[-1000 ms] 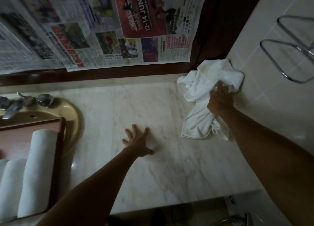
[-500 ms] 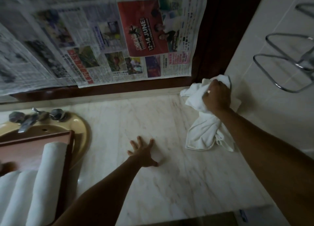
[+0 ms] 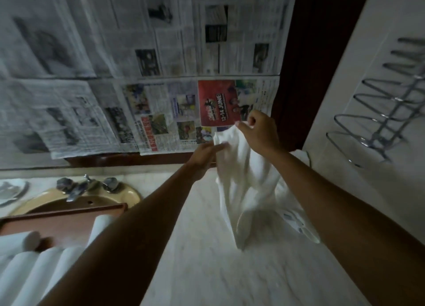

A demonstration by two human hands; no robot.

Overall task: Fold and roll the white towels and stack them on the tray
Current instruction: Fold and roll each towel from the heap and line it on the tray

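Right of centre in the frame, a limp white cotton towel (image 3: 246, 186) hangs from both hands; the right hand (image 3: 259, 133) pinches its top corner, the left hand (image 3: 204, 155) pinches the adjoining edge; light, floppy; best held by corners.

Rolled towels (image 3: 34, 266) cut by left edge, tray (image 3: 59, 223) partly under forearm, newsprint (image 3: 92, 75) blurred unreadable

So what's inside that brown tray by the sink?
The brown tray holds rolled white towels lying side by side, with one more roll resting on top. The left arm covers part of them, so the full count is hidden.
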